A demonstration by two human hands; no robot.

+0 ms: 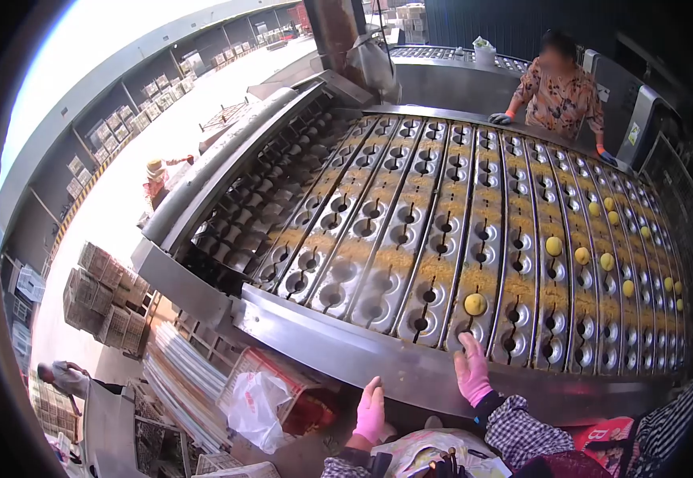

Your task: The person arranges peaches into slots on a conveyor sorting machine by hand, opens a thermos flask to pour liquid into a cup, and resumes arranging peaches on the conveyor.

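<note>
My left hand (369, 412), in a pink glove, is raised in front of the steel front rail (323, 338) with fingers stretched out and nothing in it. Farther right, my right hand (472, 373), also pink-gloved, is open at the rail's inner edge, its fingertips near the cupped rows. The closest yellow round fruit (475, 304) rests in a cup just above those fingertips, apart from them. Metal cups with round holes (404, 225) cover the conveyor, and a yellowish residue streaks them. More yellow fruits (554, 246) sit in cups to the right.
Across the conveyor stands a person in a patterned top (561, 95), gloved hands at its far edge. Rollers (259, 199) fill the left end. Below left are stacked crates (103, 295), long pipes (183, 382) and a white plastic bag (257, 406). Two other people are at the left.
</note>
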